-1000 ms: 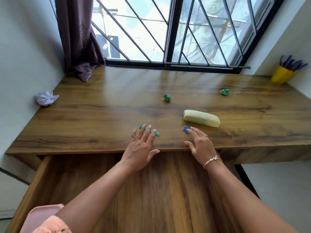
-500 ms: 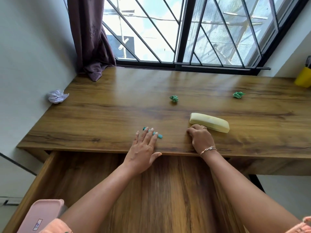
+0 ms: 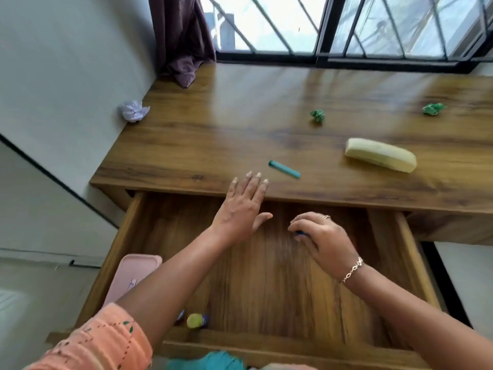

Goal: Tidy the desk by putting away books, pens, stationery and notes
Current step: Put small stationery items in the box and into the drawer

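Note:
My right hand (image 3: pixel 321 237) hovers inside the open wooden drawer (image 3: pixel 266 276), fingers curled around a small blue object (image 3: pixel 301 233) that barely shows under them. My left hand (image 3: pixel 241 206) is flat and open over the desk's front edge, its fingers apart. A teal pen cap (image 3: pixel 284 169) lies on the desk (image 3: pixel 293 129) just beyond the left fingertips. A pale yellow pencil case (image 3: pixel 380 155) lies to the right. Two green crumpled notes (image 3: pixel 317 115) (image 3: pixel 433 109) and a lilac crumpled paper (image 3: pixel 133 111) sit further back.
In the drawer's near left lie a pink case (image 3: pixel 133 276) and a small yellow-capped item (image 3: pixel 197 320). A purple curtain (image 3: pixel 181 36) hangs at the desk's back left before the barred window (image 3: pixel 346 22). A wall runs along the left.
My right hand has closed on the small blue object and drawn it back off the desk into the drawer. My left hand has slid back, uncovering the teal cap. The view has tilted down.

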Demonstrator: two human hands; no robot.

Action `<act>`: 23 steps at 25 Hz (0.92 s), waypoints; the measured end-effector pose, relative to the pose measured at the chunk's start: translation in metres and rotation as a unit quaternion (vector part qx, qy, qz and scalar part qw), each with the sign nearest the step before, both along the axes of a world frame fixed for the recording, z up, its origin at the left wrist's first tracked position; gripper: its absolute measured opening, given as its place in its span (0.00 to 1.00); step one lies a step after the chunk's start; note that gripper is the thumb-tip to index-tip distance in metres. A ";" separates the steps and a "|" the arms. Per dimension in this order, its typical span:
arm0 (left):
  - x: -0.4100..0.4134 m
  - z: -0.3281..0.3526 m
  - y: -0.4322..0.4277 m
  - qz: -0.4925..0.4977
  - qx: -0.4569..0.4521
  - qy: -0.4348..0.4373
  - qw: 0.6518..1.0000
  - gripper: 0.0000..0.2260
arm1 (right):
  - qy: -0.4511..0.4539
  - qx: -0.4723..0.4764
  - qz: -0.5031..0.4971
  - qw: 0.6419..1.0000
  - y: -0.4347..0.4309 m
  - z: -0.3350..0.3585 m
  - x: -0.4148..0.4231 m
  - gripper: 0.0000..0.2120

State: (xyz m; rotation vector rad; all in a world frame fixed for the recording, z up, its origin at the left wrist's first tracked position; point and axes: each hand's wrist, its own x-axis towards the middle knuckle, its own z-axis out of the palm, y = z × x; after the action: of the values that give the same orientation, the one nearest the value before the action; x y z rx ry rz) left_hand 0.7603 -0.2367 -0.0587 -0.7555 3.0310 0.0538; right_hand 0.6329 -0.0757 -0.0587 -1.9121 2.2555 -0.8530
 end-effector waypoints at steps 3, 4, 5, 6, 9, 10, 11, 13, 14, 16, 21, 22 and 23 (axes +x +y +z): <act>0.023 -0.011 -0.002 -0.057 -0.029 0.038 0.997 0.28 | -0.007 0.087 0.115 0.990 0.006 -0.021 0.048 0.06; 0.031 -0.016 -0.001 -0.082 -0.041 0.047 0.995 0.26 | -0.007 0.120 0.149 0.982 0.006 -0.028 0.061 0.05; 0.039 -0.022 -0.001 -0.101 -0.053 0.059 0.992 0.24 | -0.003 0.153 0.182 0.971 0.006 -0.033 0.073 0.03; 0.046 -0.027 -0.001 -0.111 -0.056 0.068 0.990 0.22 | 0.000 0.188 0.212 0.959 0.004 -0.037 0.083 0.03; 0.064 -0.035 0.002 -0.100 -0.024 0.066 0.992 0.21 | 0.016 0.279 0.254 0.926 -0.007 -0.045 0.105 0.08; 0.068 -0.037 0.001 -0.093 -0.013 0.060 0.994 0.21 | 0.020 0.302 0.256 0.918 -0.011 -0.045 0.111 0.09; 0.072 -0.040 0.001 -0.085 -0.006 0.057 0.995 0.20 | 0.023 0.316 0.260 0.912 -0.015 -0.047 0.116 0.09; 0.077 -0.043 -0.002 -0.075 0.005 0.059 0.995 0.19 | 0.019 0.332 0.272 0.903 -0.021 -0.054 0.124 0.09; 0.079 -0.043 -0.004 -0.072 0.006 0.065 0.995 0.18 | 0.020 0.337 0.277 0.900 -0.023 -0.058 0.126 0.10; 0.082 -0.043 -0.006 -0.064 0.006 0.069 0.996 0.18 | 0.032 0.345 0.289 0.892 -0.025 -0.065 0.130 0.11; 0.082 -0.045 -0.006 -0.049 0.018 0.067 0.996 0.18 | 0.042 0.354 0.302 0.884 -0.027 -0.074 0.135 0.12; 0.082 -0.046 -0.006 -0.045 0.022 0.068 0.996 0.18 | 0.038 0.356 0.301 0.884 -0.027 -0.073 0.135 0.12; 0.082 -0.046 -0.006 -0.043 0.023 0.070 0.996 0.18 | 0.034 0.353 0.297 0.886 -0.028 -0.070 0.134 0.12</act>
State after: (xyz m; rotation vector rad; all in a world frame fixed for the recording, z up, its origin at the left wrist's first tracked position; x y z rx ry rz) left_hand 0.8421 -0.2425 -0.1049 -0.6438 3.1786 0.1808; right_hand 0.7674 -0.1034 -0.1290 -2.0288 1.4916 0.1147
